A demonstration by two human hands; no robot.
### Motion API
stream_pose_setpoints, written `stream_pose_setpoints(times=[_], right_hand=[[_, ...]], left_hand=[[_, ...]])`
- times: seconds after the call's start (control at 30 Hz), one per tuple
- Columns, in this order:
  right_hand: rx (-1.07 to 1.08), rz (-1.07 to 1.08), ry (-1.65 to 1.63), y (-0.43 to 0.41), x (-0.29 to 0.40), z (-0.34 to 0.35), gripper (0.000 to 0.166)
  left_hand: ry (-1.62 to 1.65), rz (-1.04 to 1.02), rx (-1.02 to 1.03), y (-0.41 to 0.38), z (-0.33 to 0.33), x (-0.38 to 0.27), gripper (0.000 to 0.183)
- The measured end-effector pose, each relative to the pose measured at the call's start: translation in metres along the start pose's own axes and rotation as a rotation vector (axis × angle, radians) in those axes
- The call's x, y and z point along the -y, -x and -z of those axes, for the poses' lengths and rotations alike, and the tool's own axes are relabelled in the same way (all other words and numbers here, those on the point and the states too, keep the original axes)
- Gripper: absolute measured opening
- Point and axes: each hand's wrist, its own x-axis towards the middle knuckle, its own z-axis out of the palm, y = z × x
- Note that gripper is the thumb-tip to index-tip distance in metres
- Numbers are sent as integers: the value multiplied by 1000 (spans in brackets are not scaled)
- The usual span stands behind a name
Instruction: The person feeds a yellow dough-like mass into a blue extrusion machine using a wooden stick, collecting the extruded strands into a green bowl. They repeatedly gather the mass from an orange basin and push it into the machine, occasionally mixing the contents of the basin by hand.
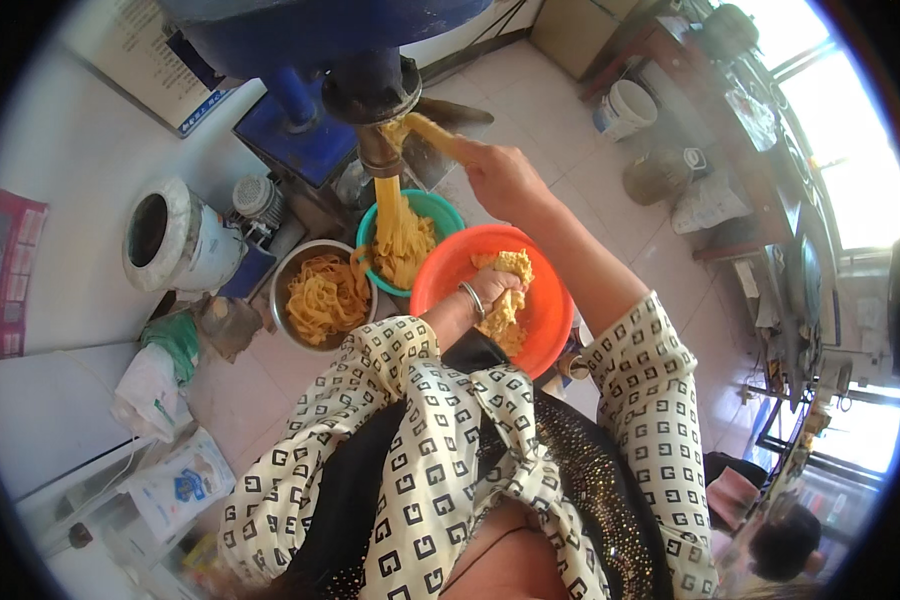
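Observation:
My left hand (496, 289), with a bangle at the wrist, grips a clump of crumbly yellow dough (508, 304) inside an orange plastic basin (547, 322). My right hand (506, 180) holds a wooden stick (436, 139), its far end at the feed opening of a blue noodle extruder (300, 30). Yellow dough clings around that opening. From the outlet below, flat yellow noodles (390, 217) hang down into a green basin (441, 204). Beside it, a steel bowl (279, 300) holds more coiled noodles (326, 296).
To the left stand a white drum (202, 240) and an electric motor (257, 196). Bags (150, 382) lie by the left wall. On the right are a white bucket (626, 111), a large jug (656, 176) and a long table (727, 97). Another person's head (786, 540) shows at lower right.

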Motion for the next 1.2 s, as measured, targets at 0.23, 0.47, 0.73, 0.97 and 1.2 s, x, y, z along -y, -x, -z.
stream_pose_setpoints(times=[0.23,0.47,0.73,0.97,1.2], right_hand=[[181,-144,185,-11,18,-10,69],[140,-108,125,1,14,-21,64],[-80,-102,-461,43,-30,-15,47],[-103,-135,-562,33,-38,-27,44],[44,-139,-693,20,-58,-36,47]], left_hand=[[-133,-160,-211,-16,8,11,14],[86,-54,-256,-13,-4,9,12],[276,73,14,-9,-6,14,46],[518,219,296,7,-22,8,46],[352,87,76,-36,-19,38,37]])
